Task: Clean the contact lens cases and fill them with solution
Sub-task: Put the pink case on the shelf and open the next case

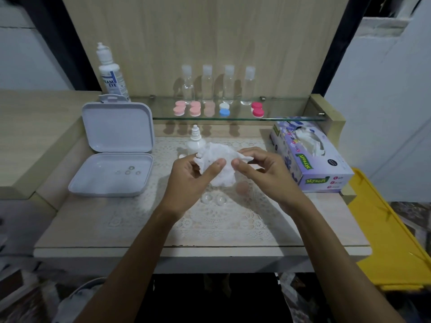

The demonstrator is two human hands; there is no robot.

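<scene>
Head view: both forearms reach in from the bottom edge and meet over the lace mat (210,220). Left hand (186,180) is palm-up, fingers curled, thumb pressed onto a crumpled white tissue (221,164). Right hand (258,169) pinches the same tissue from the other side, thumb and forefinger closed on it, remaining fingers loosely bent. A small white piece (199,155) pokes out at the left fingertips; can't tell what it is.

Counts:
- 1 open contact lens case (212,199), clear, two wells, lying on the mat just below the hands, untouched.
- 1 translucent pinkish cap (242,187) on the mat, right of the case, partly under the tissue.
- 5 closed lens cases on the glass shelf (291,118): two pink (179,108) (195,108), one pale beige (209,108), one white/blue (224,109), one red (257,109).
- 4 clear travel bottles (218,85) in a row behind them.
- 1 large solution bottle (110,73), upright at the shelf's left end.
- 1 small dropper bottle (195,138), behind the tissue.
- 1 white hinged box (114,148), lid up, with about four small round items in its base.
- 1 tissue box (312,157), right of the hands.
</scene>
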